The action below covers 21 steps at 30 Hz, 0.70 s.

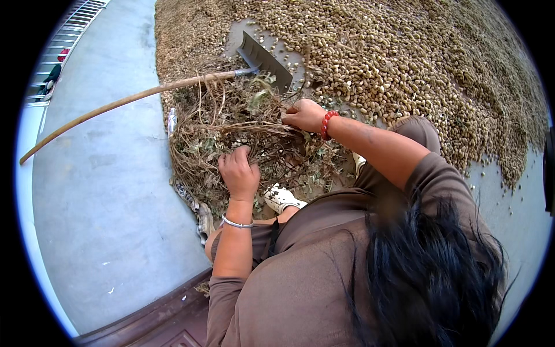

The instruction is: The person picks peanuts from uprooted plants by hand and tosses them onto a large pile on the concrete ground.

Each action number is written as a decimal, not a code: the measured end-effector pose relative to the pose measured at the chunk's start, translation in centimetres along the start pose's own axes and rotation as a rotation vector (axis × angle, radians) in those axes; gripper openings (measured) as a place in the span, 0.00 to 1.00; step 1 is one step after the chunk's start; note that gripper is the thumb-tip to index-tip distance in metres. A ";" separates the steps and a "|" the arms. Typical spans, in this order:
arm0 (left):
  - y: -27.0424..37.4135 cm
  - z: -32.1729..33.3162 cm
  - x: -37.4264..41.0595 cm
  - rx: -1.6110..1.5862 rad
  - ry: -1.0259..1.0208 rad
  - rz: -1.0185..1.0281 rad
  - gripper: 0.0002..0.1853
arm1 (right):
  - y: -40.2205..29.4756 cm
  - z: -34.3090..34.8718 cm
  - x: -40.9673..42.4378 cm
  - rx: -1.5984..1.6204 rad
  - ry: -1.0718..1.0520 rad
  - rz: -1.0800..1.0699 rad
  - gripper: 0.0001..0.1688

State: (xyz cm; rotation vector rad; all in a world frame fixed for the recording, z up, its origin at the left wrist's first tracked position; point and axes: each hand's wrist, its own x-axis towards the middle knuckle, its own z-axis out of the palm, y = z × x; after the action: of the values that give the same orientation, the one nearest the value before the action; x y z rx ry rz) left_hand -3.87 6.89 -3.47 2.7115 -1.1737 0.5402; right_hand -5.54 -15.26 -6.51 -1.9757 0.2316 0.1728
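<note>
A heap of dried plant vines [195, 152], brown and stringy with some grey-green leaves, lies before me, apparently peanut plants. At its right side my right hand [305, 115], with a red bead bracelet on the wrist, pinches a bundle of dry stems [260, 126]. My left hand [239, 171] rests at the near side of the heap, its fingers curled into the vines. Its fingertips are partly hidden, so whether they grip any stems is unclear.
Unshelled peanuts [390, 65] cover the floor ahead and to the right. A scraper with a wide dark blade [269, 60] and wooden handle [130, 99] lies across the heap. One white clog [282, 197] shows below. A plastic bottle [172, 120] borders the vines, and metal railings [69, 37] stand far left.
</note>
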 end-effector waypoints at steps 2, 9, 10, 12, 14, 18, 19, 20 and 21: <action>-0.6 0.5 -0.2 -0.025 -0.002 -0.036 0.14 | 0.2 -0.4 0.5 -0.167 0.034 -0.112 0.18; -3.6 0.6 -1.3 -0.079 -0.044 0.013 0.14 | 0.6 -4.3 0.3 -0.461 -0.180 -0.329 0.16; -3.6 0.4 -1.2 -0.090 -0.087 0.013 0.14 | 0.9 -4.4 0.4 -0.544 -0.170 -0.325 0.15; -3.7 0.5 -1.3 -0.099 -0.112 0.033 0.14 | 1.2 -4.8 0.7 -0.712 -0.148 -0.316 0.14; -3.6 0.6 -1.2 -0.105 -0.113 0.056 0.14 | 1.7 -4.9 1.5 -0.778 -0.070 -0.259 0.12; -4.1 0.2 -1.6 -0.108 -0.086 0.005 0.13 | 2.6 -6.8 3.0 -0.791 0.101 -0.110 0.11; -4.4 0.1 -1.7 -0.113 -0.082 -0.029 0.13 | 3.1 -7.8 3.2 -0.975 0.148 -0.179 0.11; -4.7 -0.1 -1.7 -0.119 -0.062 -0.027 0.12 | 3.5 -8.6 3.1 -0.656 0.239 -0.047 0.13; -4.8 -0.3 -1.6 -0.116 -0.051 -0.021 0.12 | 3.3 -9.4 2.9 -0.335 0.320 0.079 0.14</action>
State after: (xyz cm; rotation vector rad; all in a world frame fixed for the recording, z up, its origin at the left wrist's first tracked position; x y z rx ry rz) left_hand -1.50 11.37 -3.68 2.6509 -1.1498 0.3896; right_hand -3.39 -25.39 -6.35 -2.3251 0.5158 -0.0611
